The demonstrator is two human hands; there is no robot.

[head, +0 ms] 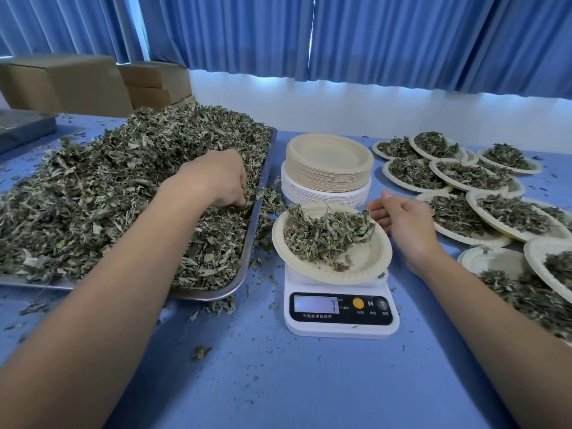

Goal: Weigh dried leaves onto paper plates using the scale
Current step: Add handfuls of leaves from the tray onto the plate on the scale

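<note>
Leaf weighing.
Round cream paper plate [370,258] with dried-leaf portion [325,235] atop white digital scale [340,328]; left of scale, left hand [216,178], fingers curled on heap of dried grey-green leaves [123,181] in steel tray [257,209]; right of scale, right hand [400,219], fingers loose, together, beside plate.

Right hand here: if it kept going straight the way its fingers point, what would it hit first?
The right hand points left, so it would probably first meet the rim of the paper plate on the scale, then its dried leaves; height is unclear.
</note>
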